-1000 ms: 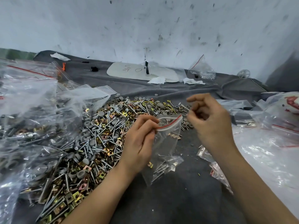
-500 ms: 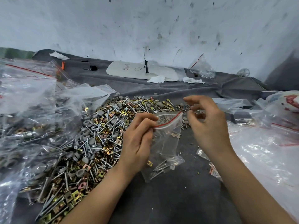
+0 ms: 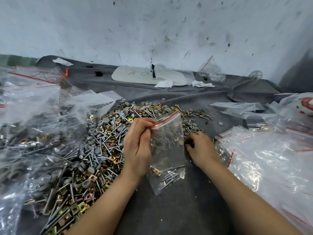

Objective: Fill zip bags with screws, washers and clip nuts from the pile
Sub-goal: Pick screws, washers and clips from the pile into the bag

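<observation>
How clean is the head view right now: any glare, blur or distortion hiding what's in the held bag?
Head view: light is flat, shadows soft; white glare on the loose bags at right; the held zip bag reads sharp, screws visible at its bottom; the right hand shades its own underside, hiding any grip; wide-angle bends the edges.

R hand (image 3: 200, 146) fingertips curl under beside zip bag (image 3: 167, 150): contents of grip indeterminate. Filled bags (image 3: 25, 133) cut off at L edge. Board (image 3: 145, 75) marking illegible.
</observation>
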Tool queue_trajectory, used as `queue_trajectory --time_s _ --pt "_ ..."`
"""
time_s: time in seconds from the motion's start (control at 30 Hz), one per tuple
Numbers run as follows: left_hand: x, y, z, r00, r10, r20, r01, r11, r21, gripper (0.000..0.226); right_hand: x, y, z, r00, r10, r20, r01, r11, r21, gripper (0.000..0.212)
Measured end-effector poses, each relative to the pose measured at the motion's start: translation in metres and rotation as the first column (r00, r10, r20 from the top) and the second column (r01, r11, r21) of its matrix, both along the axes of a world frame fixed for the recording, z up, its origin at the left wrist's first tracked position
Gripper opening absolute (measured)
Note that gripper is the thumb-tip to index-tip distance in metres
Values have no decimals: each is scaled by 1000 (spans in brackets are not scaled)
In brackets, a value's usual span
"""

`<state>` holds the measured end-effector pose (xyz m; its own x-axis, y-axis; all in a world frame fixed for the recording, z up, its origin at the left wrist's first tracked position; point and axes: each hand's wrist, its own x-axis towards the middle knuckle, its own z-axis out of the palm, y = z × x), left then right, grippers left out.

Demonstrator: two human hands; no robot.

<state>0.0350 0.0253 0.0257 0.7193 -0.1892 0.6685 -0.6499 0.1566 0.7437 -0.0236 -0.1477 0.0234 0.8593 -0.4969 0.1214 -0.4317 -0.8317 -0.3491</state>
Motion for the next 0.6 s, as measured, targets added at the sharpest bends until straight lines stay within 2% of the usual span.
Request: queue_trajectory --time_s 0.1,0.23,0.47,0.6 --pt "0 1 -1 1000 3 0 -3 1000 12 20 0 5 2 999 34 -4 -34 999 40 17" --pt "-1 0 -1 1000 5 2 -5 999 33 21 -5 3 2 997 34 72 -42 991 123 15" --pt "-2 0 1 1000 2 15 -3 999 42 19 -7 -5 -3 993 -33 115 9 979 204 19" --pt "-2 -1 0 999 14 38 -20 990 142 26 -9 -8 -1 977 -104 185 55 966 254 20"
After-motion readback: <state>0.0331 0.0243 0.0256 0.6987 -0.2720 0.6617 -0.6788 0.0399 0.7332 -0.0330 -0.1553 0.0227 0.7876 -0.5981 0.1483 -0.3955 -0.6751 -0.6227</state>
